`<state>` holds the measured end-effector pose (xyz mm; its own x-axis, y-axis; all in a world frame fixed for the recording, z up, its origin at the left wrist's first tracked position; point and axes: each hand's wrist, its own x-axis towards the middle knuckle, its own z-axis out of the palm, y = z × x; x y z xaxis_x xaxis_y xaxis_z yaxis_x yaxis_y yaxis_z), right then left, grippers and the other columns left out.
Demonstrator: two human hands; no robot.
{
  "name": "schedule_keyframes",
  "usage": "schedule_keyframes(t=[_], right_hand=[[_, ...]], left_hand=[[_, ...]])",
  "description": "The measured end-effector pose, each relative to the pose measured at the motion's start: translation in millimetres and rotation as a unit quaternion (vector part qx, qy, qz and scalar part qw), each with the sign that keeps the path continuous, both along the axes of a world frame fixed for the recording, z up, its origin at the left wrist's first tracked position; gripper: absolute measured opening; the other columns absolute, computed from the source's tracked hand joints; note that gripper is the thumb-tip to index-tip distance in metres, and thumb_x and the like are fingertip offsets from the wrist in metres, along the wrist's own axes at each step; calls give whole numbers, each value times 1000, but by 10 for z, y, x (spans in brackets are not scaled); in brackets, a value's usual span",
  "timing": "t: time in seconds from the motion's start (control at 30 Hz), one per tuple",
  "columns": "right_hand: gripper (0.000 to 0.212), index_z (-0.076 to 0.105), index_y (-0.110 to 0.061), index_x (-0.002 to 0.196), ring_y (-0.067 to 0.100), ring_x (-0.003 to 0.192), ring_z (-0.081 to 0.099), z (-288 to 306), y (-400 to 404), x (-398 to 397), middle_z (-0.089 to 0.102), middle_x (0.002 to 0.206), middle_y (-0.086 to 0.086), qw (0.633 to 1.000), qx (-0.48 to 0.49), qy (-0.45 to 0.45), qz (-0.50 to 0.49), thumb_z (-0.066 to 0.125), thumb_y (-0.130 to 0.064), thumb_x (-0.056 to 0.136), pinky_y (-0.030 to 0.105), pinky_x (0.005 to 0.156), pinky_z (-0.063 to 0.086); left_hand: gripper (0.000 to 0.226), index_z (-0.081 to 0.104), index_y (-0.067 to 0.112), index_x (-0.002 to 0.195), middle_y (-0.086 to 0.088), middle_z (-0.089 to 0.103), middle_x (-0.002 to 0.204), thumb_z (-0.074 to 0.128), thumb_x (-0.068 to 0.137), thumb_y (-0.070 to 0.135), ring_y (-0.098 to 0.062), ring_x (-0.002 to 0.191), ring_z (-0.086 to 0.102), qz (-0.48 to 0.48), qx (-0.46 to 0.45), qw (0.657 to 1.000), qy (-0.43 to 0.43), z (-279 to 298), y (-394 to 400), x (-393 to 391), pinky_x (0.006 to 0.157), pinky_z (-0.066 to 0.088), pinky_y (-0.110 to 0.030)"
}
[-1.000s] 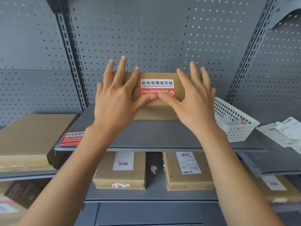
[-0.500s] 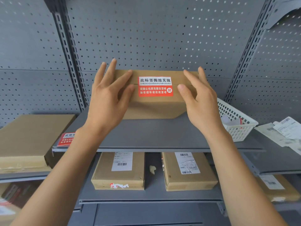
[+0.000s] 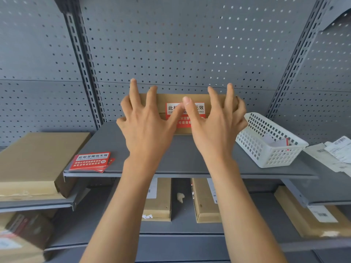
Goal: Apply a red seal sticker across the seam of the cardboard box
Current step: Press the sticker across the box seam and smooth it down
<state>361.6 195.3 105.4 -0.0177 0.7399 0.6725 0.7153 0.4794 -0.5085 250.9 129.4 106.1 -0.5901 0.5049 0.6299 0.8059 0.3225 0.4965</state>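
Observation:
A flat cardboard box [image 3: 161, 100] stands on its edge at the back of the grey shelf [image 3: 190, 160], against the pegboard. A red and white seal sticker [image 3: 199, 108] lies across the box's horizontal seam. My left hand [image 3: 148, 130] covers the box's left part, with its fingers over the top edge and its thumb on the sticker. My right hand [image 3: 214, 133] wraps the right end, and its thumb presses the sticker's middle. The two thumbs meet and hide part of the print.
A stack of red seal stickers [image 3: 91, 161] lies at the shelf's front left. A white plastic basket [image 3: 266, 149] sits to the right, with papers [image 3: 334, 152] beyond it. A large box [image 3: 38, 158] is on the left, and several labelled boxes [image 3: 159, 202] are on the lower shelf.
Half a second ago my hands held the box by its ends with the sticker uncovered. Now both thumbs have come in onto the sticker, and the view has tilted up.

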Motion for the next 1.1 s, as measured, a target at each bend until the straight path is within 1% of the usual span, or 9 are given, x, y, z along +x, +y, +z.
schedule_keyframes(t=[0.2,0.4,0.6,0.73,0.8,0.9,0.97,1.03,1.1], right_hand=[[72,54,-32,141,39,145,28,-74,81,-62,31,164,5,999,18,-15,-23,35,-79,89,57,106,25],[59,57,-33,139,38,143,31,-102,143,-36,36,162,5,999,29,-9,-16,40,-70,95,57,103,29],[41,62,-34,135,36,135,38,-131,216,34,43,157,3,998,53,12,7,43,-50,103,53,97,34],[35,66,-32,132,34,133,40,-138,218,64,48,154,1,997,57,51,29,44,-37,105,49,98,33],[35,67,-31,129,32,133,39,-121,199,61,50,151,-2,996,51,68,32,45,-41,104,48,99,32],[46,68,-32,121,28,133,38,-62,149,-6,53,143,-6,997,25,70,20,48,-64,94,47,98,31],[53,67,-32,114,28,131,38,-39,126,-55,54,137,-8,998,21,65,3,48,-74,86,46,95,32],[50,66,-32,111,28,130,39,-44,128,-65,54,132,-7,997,25,69,-1,52,-73,85,45,93,32],[40,68,-32,109,28,128,39,-59,147,-33,56,130,-6,997,30,77,12,55,-65,89,44,92,31]], left_hand=[[79,47,28,147,-7,19,170,41,89,81,-33,148,29,17,-9,1000,20,-50,66,-77,99,39,-55],[55,49,26,146,-8,23,169,41,103,59,-33,147,31,19,2,1000,23,-71,75,-94,100,38,-55],[47,49,25,148,-9,29,166,36,109,46,-34,147,31,6,10,1000,28,-82,49,-149,100,39,-58],[44,52,26,147,-7,33,165,38,109,43,-32,147,32,-3,24,1000,10,-66,33,-156,103,37,-57],[44,55,27,143,-4,37,162,41,106,48,-31,145,34,-7,32,999,-5,-48,37,-151,104,36,-56],[55,61,28,132,-2,44,155,45,98,67,-31,141,38,4,25,1000,-14,-22,58,-135,100,37,-52],[59,62,28,128,-2,46,151,47,94,73,-32,138,40,10,20,1000,-13,-28,71,-129,98,37,-52],[53,63,28,128,-2,47,150,48,96,68,-32,137,41,10,26,1000,-9,-48,70,-137,97,38,-51],[45,63,28,129,-2,47,150,47,101,59,-31,137,41,5,40,999,-12,-61,60,-157,98,37,-50]])
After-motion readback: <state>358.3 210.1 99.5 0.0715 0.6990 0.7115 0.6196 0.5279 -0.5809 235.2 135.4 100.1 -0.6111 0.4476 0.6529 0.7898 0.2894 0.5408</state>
